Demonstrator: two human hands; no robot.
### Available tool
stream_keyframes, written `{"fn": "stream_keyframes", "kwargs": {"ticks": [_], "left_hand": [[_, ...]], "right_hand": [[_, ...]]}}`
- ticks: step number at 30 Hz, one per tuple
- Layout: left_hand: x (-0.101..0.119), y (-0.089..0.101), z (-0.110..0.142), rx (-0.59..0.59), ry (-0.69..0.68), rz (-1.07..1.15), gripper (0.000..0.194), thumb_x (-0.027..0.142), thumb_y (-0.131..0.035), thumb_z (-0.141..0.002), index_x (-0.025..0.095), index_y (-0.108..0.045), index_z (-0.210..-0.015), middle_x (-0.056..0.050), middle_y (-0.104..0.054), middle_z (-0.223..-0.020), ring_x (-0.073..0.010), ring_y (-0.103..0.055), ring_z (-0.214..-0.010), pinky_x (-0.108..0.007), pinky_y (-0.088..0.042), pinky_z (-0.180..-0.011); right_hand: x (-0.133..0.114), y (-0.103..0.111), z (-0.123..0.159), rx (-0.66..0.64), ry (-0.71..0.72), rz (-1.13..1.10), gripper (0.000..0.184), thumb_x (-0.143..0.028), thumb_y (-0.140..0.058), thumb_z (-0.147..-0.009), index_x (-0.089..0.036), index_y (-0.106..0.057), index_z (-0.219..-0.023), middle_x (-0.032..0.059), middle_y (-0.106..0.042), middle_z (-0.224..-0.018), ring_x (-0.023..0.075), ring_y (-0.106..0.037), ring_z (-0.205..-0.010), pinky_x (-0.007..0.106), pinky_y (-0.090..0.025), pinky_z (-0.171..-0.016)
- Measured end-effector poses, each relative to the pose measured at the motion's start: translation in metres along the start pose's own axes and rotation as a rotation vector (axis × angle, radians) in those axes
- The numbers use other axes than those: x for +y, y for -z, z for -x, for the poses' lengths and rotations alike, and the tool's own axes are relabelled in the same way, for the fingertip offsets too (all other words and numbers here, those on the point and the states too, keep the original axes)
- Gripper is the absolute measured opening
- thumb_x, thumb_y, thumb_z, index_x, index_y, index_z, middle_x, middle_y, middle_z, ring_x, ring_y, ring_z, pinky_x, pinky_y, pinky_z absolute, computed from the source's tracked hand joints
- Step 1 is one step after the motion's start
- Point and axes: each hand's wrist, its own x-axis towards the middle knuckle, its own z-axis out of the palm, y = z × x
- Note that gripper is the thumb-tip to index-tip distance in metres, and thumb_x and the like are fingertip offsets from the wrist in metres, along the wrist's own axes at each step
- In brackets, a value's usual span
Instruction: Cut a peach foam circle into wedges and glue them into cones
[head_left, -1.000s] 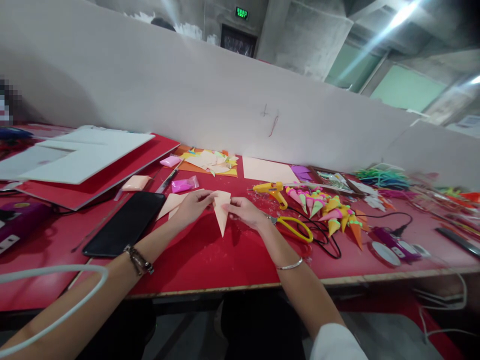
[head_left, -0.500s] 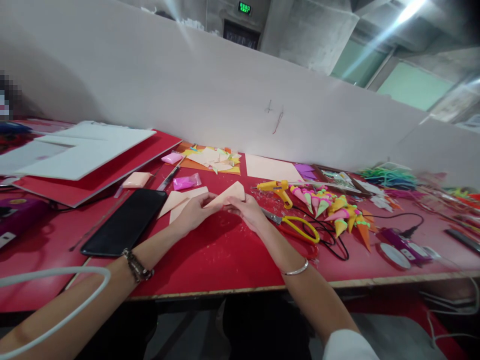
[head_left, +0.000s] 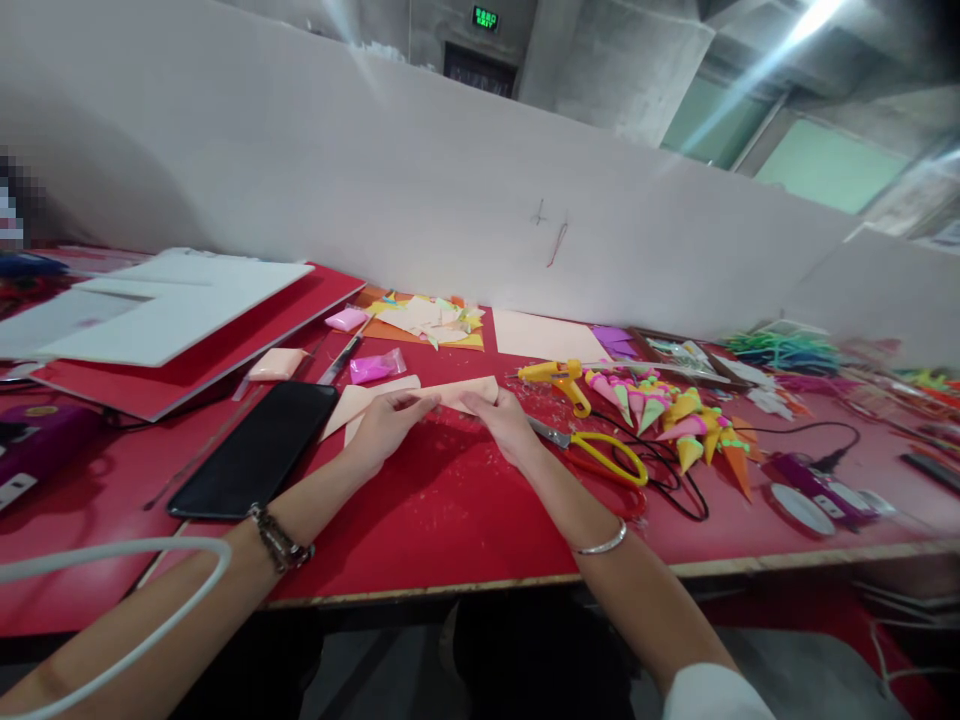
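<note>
my left hand [head_left: 390,425] pinches one end of the peach paper [head_left: 471,394] and my right hand [head_left: 508,422] the other, so both are clamped on it; it spans the gap between them, over the red bench [head_left: 450,530]; i judge this a shaping step, folding or rolling; the next move calls, i think, for light, even pressure along the edge

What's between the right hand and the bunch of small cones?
Head view: the yellow glue gun, yellow-handled scissors and part of a black cable lie between the right hand and the cones.
</note>
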Motion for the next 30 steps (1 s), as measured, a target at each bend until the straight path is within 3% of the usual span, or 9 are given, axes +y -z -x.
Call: {"fn": "stream_keyframes", "kwargs": {"ticks": [3,7,16,20,24,30], "left_hand": [[-0.002,0.0,-0.002,0.005,-0.035,0.067,0.03,0.044,-0.057,-0.069,0.016,-0.064,-0.069,0.001,-0.059,-0.064,-0.0107,-0.047,-0.06,-0.02,-0.034,-0.057],[-0.004,0.001,-0.005,0.029,-0.064,0.136,0.029,0.042,-0.055,-0.072,0.015,-0.062,-0.066,0.002,-0.055,-0.062,-0.0085,-0.044,-0.058,-0.019,-0.033,-0.055],[-0.003,0.003,-0.006,0.094,0.01,0.253,0.025,0.038,-0.059,-0.068,0.014,-0.061,-0.062,0.001,-0.054,-0.06,-0.0067,-0.044,-0.053,-0.018,-0.034,-0.052],[-0.002,0.009,-0.009,0.097,0.073,0.301,0.04,0.05,-0.048,-0.072,0.013,-0.06,-0.061,-0.002,-0.057,-0.059,-0.0078,-0.045,-0.05,-0.02,-0.034,-0.049],[-0.001,0.016,-0.009,0.016,-0.051,0.039,0.046,0.054,-0.042,-0.073,0.014,-0.061,-0.064,-0.001,-0.056,-0.056,-0.0098,-0.044,-0.049,-0.022,-0.032,-0.049],[-0.003,0.013,0.001,-0.18,-0.357,-0.603,0.04,0.044,-0.043,-0.079,0.015,-0.048,-0.052,0.005,-0.04,-0.046,-0.0078,-0.035,-0.047,-0.021,-0.024,-0.048]], "right_hand": [[-0.002,-0.001,0.001,-0.045,0.029,-0.017,0.024,-0.033,-0.065,-0.063,-0.014,-0.064,-0.077,0.0022,-0.065,-0.072,0.0132,-0.057,-0.066,0.025,-0.042,-0.064],[-0.005,-0.003,0.002,-0.089,0.062,-0.01,0.02,-0.033,-0.063,-0.066,-0.014,-0.063,-0.071,-0.0014,-0.06,-0.06,0.0087,-0.05,-0.054,0.022,-0.038,-0.056],[-0.007,-0.001,0.003,-0.151,0.047,-0.003,0.021,-0.035,-0.062,-0.067,-0.015,-0.059,-0.072,-0.0022,-0.06,-0.061,0.0068,-0.048,-0.05,0.02,-0.034,-0.051],[-0.007,0.001,0.003,-0.15,0.028,0.057,0.022,-0.037,-0.062,-0.067,-0.016,-0.06,-0.074,-0.0012,-0.062,-0.062,0.0088,-0.051,-0.053,0.021,-0.037,-0.052],[-0.008,0.001,0.006,-0.256,-0.023,0.149,0.027,-0.039,-0.061,-0.066,-0.014,-0.063,-0.077,0.0025,-0.063,-0.066,0.0128,-0.055,-0.058,0.024,-0.04,-0.055],[-0.006,0.002,0.007,-0.193,0.034,0.273,0.023,-0.033,-0.065,-0.063,-0.014,-0.061,-0.076,0.0006,-0.061,-0.066,0.0109,-0.053,-0.058,0.023,-0.04,-0.055]]}}
